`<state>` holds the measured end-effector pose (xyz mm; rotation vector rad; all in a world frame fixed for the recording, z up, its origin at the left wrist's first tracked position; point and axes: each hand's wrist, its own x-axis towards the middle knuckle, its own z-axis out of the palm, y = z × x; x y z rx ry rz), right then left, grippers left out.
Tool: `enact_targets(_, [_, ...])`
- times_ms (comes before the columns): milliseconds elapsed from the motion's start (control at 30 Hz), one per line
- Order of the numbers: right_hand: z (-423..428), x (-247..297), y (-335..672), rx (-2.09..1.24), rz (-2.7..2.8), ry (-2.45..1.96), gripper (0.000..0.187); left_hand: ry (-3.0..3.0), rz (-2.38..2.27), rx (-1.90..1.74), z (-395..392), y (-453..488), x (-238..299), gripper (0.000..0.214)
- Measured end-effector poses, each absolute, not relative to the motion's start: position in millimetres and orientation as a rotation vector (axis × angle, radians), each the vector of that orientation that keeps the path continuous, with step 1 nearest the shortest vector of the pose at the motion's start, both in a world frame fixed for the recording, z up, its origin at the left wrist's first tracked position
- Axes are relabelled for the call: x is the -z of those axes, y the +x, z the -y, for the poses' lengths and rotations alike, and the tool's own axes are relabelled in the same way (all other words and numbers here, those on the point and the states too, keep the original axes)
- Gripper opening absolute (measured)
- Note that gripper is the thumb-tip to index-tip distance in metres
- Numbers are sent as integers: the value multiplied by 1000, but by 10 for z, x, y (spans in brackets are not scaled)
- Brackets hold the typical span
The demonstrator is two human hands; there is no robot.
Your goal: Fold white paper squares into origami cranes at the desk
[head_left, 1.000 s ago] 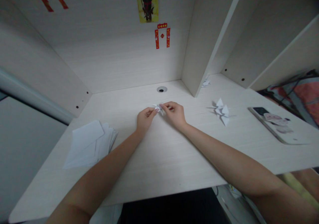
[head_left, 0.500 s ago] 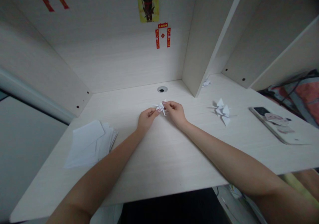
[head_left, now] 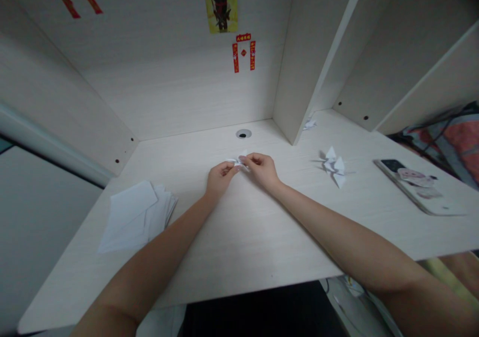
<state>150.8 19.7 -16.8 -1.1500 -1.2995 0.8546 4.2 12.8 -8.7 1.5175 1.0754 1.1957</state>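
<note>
Between my hands is a small folded white paper crane (head_left: 237,162), just above the middle of the desk. My left hand (head_left: 220,178) pinches its left side with thumb and forefinger. From the right, my right hand (head_left: 263,169) pinches the other side, its fingers curled. Fingertips cover much of the crane, so its exact folds are hard to make out. More folded white paper cranes (head_left: 333,166) lie to the right of my right hand. A stack of white paper sheets (head_left: 129,214) is beside my left forearm.
A phone (head_left: 415,184) lies at the right of the desk (head_left: 239,257). An upright panel (head_left: 305,67) rises behind the cranes, with another bit of folded paper (head_left: 310,124) at its foot. A round cable hole (head_left: 243,134) is at the back.
The crane has turned and looks flatter between my fingers. My right fingertips have shifted slightly left, while my left hand stays almost where it was.
</note>
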Motion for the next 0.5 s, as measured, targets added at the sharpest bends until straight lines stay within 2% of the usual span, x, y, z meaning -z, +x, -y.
enact_targets(200, [-223, 168, 1523, -995, 1197, -1117, 36, 1564, -1070, -1175, -137, 30, 99, 24])
enact_targets(500, [-282, 224, 1531, -1022, 1122, -1043, 41, 1592, -1071, -1180, -128, 25, 90, 25])
